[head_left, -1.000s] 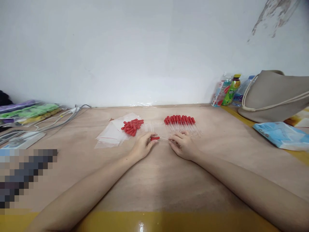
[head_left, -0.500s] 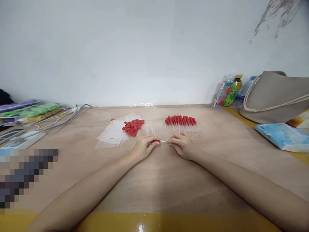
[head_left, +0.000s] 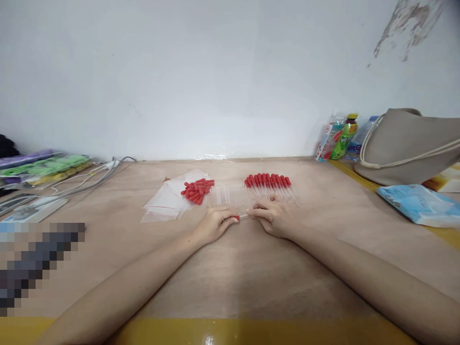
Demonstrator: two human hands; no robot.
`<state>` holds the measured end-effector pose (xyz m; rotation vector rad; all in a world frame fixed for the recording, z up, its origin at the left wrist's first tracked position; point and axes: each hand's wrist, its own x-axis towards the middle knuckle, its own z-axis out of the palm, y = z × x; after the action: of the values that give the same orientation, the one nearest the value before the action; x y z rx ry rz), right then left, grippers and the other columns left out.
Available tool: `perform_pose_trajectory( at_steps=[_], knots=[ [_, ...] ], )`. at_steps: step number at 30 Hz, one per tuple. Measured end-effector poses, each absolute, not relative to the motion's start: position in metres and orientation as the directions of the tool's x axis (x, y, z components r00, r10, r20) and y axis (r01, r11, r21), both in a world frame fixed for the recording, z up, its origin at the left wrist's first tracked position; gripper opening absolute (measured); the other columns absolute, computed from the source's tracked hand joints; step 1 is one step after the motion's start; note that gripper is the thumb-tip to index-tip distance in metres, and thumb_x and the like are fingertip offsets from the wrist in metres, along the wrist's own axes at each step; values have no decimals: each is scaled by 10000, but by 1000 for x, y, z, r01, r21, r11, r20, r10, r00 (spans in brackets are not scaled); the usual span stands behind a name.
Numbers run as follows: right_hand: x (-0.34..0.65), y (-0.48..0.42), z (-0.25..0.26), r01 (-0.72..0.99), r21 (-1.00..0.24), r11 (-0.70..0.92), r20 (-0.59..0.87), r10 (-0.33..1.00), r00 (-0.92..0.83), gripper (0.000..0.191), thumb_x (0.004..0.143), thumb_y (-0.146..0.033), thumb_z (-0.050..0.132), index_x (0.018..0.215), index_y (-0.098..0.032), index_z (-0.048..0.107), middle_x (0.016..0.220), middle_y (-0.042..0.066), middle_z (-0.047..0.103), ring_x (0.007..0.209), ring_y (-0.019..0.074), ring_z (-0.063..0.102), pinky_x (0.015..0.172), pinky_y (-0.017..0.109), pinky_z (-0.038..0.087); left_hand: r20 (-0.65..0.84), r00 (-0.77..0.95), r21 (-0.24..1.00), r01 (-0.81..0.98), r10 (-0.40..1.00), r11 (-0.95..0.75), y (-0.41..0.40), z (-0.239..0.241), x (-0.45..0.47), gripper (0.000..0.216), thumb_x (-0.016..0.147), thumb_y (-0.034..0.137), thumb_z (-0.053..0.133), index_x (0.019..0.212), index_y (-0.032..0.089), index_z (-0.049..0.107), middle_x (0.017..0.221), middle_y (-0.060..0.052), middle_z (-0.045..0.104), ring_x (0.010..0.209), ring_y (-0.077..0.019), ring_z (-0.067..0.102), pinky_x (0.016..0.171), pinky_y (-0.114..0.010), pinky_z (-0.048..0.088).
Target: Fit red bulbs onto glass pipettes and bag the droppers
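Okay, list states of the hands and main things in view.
Left hand: closed on red bulb
Right hand: pinching clear tube
Red bulb: mostly hidden
Clear tube: at bulb, insertion unclear
Loose bulbs: heaped
Spare tubes: side by side
Bulb-topped tubes: lined up
Plastic bags: flat, partly under bulbs
Green bottle: capped

The head camera looks forward and down from behind the left hand (head_left: 214, 224) and right hand (head_left: 273, 218). It faces the wall (head_left: 215, 81) farther beyond.
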<state>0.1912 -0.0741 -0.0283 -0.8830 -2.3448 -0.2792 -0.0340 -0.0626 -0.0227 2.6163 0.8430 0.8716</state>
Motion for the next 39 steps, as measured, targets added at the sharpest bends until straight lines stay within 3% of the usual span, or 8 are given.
perform_pose_trajectory(
  at_steps=[5,24,30,33,36,39],
  knots=[
    [188,-77,-32,687,-9,726,636,535,-557,198,846,-188,452,911,-221,636,807,19,608,664,116,490,706,315,218,483,626,364,493,613,-790,-63,-23,-33,207,870,293,455,878,180,628,777,-35,639,717,-137,570,664,-247,432],
    [168,-81,-27,722,19,692,553,594,-584,273,876,-211,369,682,-163,556,636,6,582,567,109,454,672,304,208,491,684,300,448,539,-842,-62,-23,-33,173,857,258,454,910,160,586,812,-59,617,755,-154,563,676,-264,444],
    [165,-83,-19,725,32,688,510,612,-604,249,867,-238,413,697,-170,581,680,25,611,664,139,503,692,313,225,463,717,270,445,521,-854,-55,-22,-36,160,853,276,468,896,172,582,839,-58,615,787,-156,572,714,-277,454],
    [167,-86,-8,737,59,673,469,633,-616,243,829,-244,468,635,-170,595,654,41,625,695,164,516,694,327,236,514,656,282,480,553,-831,-53,-20,-37,174,820,282,524,955,177,551,882,-58,600,817,-161,562,733,-286,455],
    [177,-81,3,817,-50,574,429,751,-502,263,797,-244,494,562,-181,595,578,24,617,594,146,506,656,316,251,569,533,315,562,626,-765,-52,-20,-39,322,764,290,592,1049,178,491,934,-62,560,842,-175,538,732,-304,455],
    [189,-62,10,902,-293,316,418,891,-176,334,808,-314,458,523,-196,586,510,3,591,499,131,485,612,295,271,558,507,329,592,657,-736,-52,-21,-40,242,752,270,591,962,179,513,880,-45,532,802,-170,522,703,-299,451]
  ],
)
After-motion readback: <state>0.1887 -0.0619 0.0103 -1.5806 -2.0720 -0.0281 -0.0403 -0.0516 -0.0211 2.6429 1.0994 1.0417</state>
